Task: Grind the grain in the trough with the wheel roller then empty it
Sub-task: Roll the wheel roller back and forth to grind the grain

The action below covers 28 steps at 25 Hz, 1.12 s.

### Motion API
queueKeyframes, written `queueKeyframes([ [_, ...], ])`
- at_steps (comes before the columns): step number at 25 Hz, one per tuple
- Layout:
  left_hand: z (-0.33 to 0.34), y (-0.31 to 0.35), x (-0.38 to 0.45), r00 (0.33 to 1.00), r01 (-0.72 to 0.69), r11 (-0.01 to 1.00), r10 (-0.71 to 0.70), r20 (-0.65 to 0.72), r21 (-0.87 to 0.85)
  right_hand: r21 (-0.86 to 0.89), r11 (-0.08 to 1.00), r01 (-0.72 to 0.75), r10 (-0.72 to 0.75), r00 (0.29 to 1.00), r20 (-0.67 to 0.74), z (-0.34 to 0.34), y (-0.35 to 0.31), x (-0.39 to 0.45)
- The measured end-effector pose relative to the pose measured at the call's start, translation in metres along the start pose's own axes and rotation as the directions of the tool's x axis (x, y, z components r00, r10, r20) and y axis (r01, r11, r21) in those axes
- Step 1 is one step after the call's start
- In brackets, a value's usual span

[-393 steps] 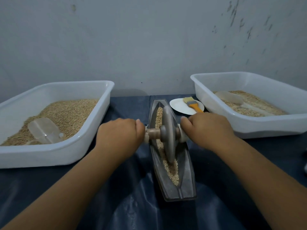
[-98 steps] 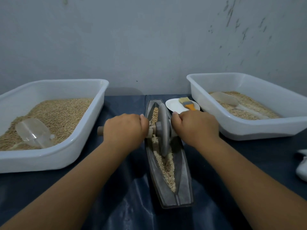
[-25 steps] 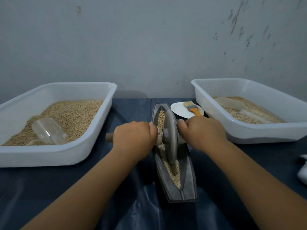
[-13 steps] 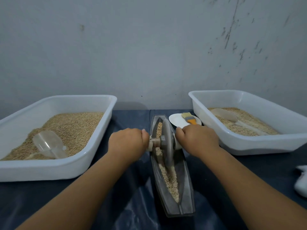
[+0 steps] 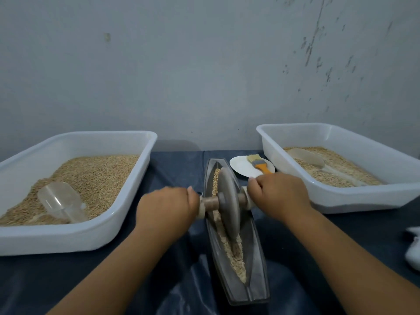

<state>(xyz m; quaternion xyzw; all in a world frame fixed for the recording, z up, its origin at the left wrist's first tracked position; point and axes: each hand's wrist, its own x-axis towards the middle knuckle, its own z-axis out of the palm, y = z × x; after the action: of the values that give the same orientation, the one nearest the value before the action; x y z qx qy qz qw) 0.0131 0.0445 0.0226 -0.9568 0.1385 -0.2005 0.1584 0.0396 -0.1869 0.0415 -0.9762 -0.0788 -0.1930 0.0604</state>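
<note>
head view: wheel roller (image 5: pixel 228 201) between left hand (image 5: pixel 167 206), right hand (image 5: pixel 278 195).

hands (image 5: pixel 167 206) gripping wheel roller (image 5: pixel 228 200), trough (image 5: pixel 256 258), grain (image 5: pixel 229 244)

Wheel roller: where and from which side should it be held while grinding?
Grip the wheel roller by its wooden axle stubs, one each side of the disc, coming from above as the left hand and right hand do; the disc sits down in the trough.

Plain makeshift workroom — scuffed wall (image 5: pixel 204 64), 2 grain tubs (image 5: pixel 127 201) on sheeting (image 5: pixel 177 169).
</note>
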Motion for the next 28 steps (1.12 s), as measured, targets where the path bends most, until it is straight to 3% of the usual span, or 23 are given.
queueKeyframes([
  [5, -0.002, -0.003, 0.004, 0.997, -0.026, 1.0, 0.027, 0.077, -0.007, -0.003, 1.0, -0.003, 0.003, 0.999, 0.047, 0.0, 0.003, 0.001],
  [11, -0.009, 0.004, -0.032, 0.982, 0.141, 0.93, -0.176, -0.074, -0.339, -0.035, 0.998, -0.046, 0.049, 0.995, 0.086, -0.021, 0.014, -0.042],
  [14, -0.003, 0.002, -0.01, 0.997, 0.075, 0.989, -0.076, 0.002, -0.131, -0.033, 0.996, -0.085, 0.087, 0.995, 0.051, -0.006, 0.011, -0.024],
  [19, -0.004, -0.006, 0.025, 0.993, -0.045, 0.997, 0.038, 0.112, 0.067, -0.017, 0.991, -0.135, 0.136, 0.986, 0.093, 0.007, 0.01, 0.017],
  [22, -0.017, -0.007, 0.003, 0.992, -0.075, 0.997, 0.075, 0.105, -0.002, 0.016, 0.994, -0.104, 0.1, 0.981, 0.164, -0.001, 0.015, -0.005],
  [25, -0.018, -0.004, -0.026, 0.99, -0.12, 0.977, 0.105, -0.092, -0.178, -0.016, 0.999, -0.044, 0.046, 0.981, 0.187, -0.013, 0.024, -0.037],
  [28, -0.017, 0.002, -0.024, 1.0, -0.029, 0.994, 0.029, -0.003, -0.107, 0.006, 0.999, -0.051, 0.05, 0.994, 0.1, -0.014, 0.016, -0.037],
])
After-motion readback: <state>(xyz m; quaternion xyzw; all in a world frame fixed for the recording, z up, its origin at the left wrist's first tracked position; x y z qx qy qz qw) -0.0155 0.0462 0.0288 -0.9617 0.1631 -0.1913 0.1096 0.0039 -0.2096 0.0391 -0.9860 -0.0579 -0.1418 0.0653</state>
